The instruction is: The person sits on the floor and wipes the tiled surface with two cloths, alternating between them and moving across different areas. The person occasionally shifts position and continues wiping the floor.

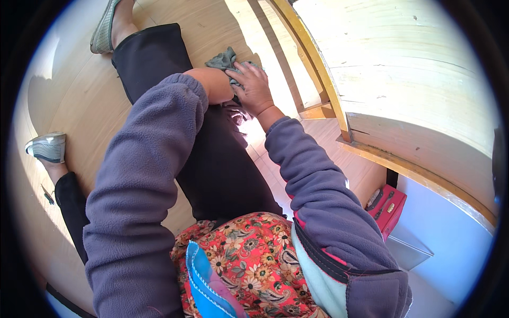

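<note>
My right hand (253,88) lies over a crumpled grey-green cloth (223,59), with its fingers bent around part of it. Beside it, my left hand (218,85) comes in from the left and nearly meets it; its fingers are turned away from view, so what they hold is hidden. Both hands are above black trousers (222,159). Just below my right hand hangs a bunched pinkish-brown fabric (238,117), partly in bright sunlight.
A wooden table (397,71) with a yellowish frame (318,51) stands at the right. Under it is a red case (391,212) with a handle. Grey shoes (49,145) rest on the wood-patterned floor (91,119). A small dark object (48,197) lies at the far left.
</note>
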{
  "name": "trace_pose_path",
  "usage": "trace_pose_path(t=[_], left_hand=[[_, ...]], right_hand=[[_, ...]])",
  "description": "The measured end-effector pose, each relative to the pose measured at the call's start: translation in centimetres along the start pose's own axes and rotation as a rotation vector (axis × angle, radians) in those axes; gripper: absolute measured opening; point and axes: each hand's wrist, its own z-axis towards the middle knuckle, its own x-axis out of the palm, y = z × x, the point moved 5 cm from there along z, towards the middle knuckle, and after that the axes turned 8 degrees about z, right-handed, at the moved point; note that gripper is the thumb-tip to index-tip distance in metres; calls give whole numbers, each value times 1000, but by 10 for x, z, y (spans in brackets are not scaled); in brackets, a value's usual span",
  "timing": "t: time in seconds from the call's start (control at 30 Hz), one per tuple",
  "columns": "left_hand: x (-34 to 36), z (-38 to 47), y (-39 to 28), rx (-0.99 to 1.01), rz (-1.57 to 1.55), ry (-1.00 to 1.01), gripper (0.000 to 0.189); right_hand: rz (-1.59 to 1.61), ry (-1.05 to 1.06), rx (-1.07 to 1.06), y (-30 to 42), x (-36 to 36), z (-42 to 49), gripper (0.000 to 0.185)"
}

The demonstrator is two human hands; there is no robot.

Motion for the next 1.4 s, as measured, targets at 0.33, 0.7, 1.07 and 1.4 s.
trace_pose_path(t=[0.33, 0.7, 1.07, 1.4], left_hand=[[12, -71, -1, -188, -144, -361, 40], [35, -72, -102, -100, -138, -341, 41], [48, -63, -120, -100, -175, -346, 34], [66, -9, -118, -27, 61, -167, 32]], right_hand=[[-54, -274, 332, -35, -12, -35, 55], [547, -310, 324, 4, -79, -189, 44], [-28, -572, 622, -216, -146, -186, 38], [-63, -43, 46, -166, -124, -146, 37]])
